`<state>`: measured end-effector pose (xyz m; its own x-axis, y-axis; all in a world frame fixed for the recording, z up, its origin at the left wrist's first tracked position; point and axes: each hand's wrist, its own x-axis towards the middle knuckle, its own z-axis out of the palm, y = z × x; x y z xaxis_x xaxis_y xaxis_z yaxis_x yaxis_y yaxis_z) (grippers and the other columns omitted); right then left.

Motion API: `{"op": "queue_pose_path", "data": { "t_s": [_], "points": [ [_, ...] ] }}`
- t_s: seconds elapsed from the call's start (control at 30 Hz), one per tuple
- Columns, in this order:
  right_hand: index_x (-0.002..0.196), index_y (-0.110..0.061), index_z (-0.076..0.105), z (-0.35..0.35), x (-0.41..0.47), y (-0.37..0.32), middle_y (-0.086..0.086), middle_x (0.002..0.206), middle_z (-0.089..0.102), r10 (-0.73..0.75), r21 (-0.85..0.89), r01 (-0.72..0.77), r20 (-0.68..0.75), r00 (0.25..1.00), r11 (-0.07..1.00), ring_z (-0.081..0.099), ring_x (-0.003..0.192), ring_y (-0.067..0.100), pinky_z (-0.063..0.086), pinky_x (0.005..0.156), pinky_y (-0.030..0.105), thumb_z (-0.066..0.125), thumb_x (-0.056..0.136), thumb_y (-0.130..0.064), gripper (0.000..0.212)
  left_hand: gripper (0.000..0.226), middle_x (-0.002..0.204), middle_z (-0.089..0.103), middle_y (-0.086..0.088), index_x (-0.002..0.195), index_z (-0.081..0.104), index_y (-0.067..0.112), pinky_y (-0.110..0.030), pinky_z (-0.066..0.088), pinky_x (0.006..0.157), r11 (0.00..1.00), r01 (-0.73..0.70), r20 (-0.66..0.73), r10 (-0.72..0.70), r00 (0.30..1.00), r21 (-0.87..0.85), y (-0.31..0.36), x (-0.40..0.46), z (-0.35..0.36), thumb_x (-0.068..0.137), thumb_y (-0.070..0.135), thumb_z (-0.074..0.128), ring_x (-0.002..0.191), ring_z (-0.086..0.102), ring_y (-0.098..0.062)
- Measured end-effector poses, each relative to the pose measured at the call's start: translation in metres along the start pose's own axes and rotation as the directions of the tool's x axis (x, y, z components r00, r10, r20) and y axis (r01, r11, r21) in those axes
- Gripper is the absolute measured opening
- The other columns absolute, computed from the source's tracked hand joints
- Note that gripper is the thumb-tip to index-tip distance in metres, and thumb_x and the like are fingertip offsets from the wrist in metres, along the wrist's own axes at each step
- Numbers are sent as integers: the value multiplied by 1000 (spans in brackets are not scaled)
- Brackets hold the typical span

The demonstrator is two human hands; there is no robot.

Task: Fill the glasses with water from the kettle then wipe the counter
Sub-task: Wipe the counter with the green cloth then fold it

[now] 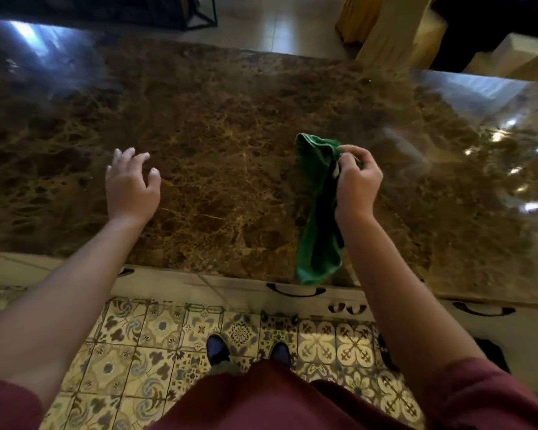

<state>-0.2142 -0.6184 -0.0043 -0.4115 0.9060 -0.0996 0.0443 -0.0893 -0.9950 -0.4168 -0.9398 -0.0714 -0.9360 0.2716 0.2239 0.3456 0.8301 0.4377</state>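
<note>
Nearest me, the counter (230, 135) runs broad past its near edge. Over that edge, towards its right, my right hand (356, 181) pinches the green cloth (317, 231), hanging lengthwise towards me; my left hand (131, 184) hovers released, well apart.

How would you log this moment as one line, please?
phase: wiping | right hand: pinches cloth | left hand: open over counter
</note>
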Motion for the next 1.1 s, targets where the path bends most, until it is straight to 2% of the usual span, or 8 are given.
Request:
{"op": "queue_pose_path", "data": {
  "t_s": [0.13, 0.27, 0.53, 0.67, 0.87, 0.93, 1.03, 1.1],
  "points": [
    [101, -23, 80, 49, 24, 17, -7, 92, 76, -82, -220, 108, 123, 989, 969, 69, 74, 1, 54, 67, 19, 63, 91, -15, 22, 46, 154, 45, -13, 138, 56, 9, -50, 23, 124, 998, 38, 18, -39, 999, 59, 0, 1, 3, 103, 36, 45, 151, 29, -30],
    [103, -28, 79, 94, 11, 16, -11, 87, 76, -114, -362, 251, 361, 926, 898, 72, 68, 5, 64, 67, 33, 66, 93, -18, 19, 49, 156, 41, -11, 140, 52, 16, -49, 32, 120, 993, 61, -2, -62, 998, 100, 0, 3, 6, 100, 43, 45, 148, 34, -30],
    [107, -17, 78, 76, -126, 35, 0, 104, 78, -78, -179, 440, 860, 505, 880, 74, 73, 14, 64, 64, 38, 72, 93, -9, 18, 53, 151, 47, -16, 135, 56, 14, -49, 32, 119, 989, 44, -25, -41, 999, 139, -4, 7, 11, 96, 46, 42, 143, 40, -32],
    [102, -15, 78, 42, -171, 46, 1, 101, 79, 47, -176, 319, 927, 373, 931, 74, 79, 11, 65, 71, 33, 70, 91, -9, 16, 50, 149, 48, -16, 132, 59, 12, -50, 32, 119, 993, 22, -41, -18, 999, 113, -4, 7, 11, 96, 43, 44, 142, 40, -32],
    [92, -14, 80, 9, -154, 15, 8, 95, 79, 105, -186, 100, 838, 535, 977, 74, 84, 25, 64, 76, 44, 63, 85, -12, 18, 32, 145, 52, -15, 125, 66, 8, -49, 30, 119, 987, -163, -113, 162, 980, 3, 25, -8, -5, 98, 20, 56, 145, 38, -32],
    [88, -22, 80, 2, -136, -8, 5, 91, 79, 91, -128, 16, 778, 621, 992, 74, 82, 20, 63, 73, 39, 61, 85, -12, 22, 28, 140, 58, -11, 123, 67, 13, -42, 34, 117, 961, -243, -121, 228, 966, -132, 55, -17, -15, 97, 17, 59, 139, 46, -28],
    [90, -24, 80, -6, -109, -42, 4, 93, 79, 67, 25, -115, 690, 720, 993, 74, 82, 17, 61, 70, 31, 59, 88, -12, 25, 21, 110, 73, 11, 111, 71, 29, -19, 51, 90, 772, -180, 49, 264, 963, -609, 113, -41, -43, 103, 35, 53, 102, 68, -5],
    [95, -23, 81, -12, -95, -58, 6, 98, 79, 21, 133, -147, 666, 746, 980, 74, 87, 20, 61, 74, 33, 58, 91, -11, 26, 37, 109, 76, 4, 114, 74, 30, -22, 55, 85, 544, -8, 216, 347, 913, -839, 151, -61, -62, 103, 54, 48, 101, 72, -12]
  ]
}}
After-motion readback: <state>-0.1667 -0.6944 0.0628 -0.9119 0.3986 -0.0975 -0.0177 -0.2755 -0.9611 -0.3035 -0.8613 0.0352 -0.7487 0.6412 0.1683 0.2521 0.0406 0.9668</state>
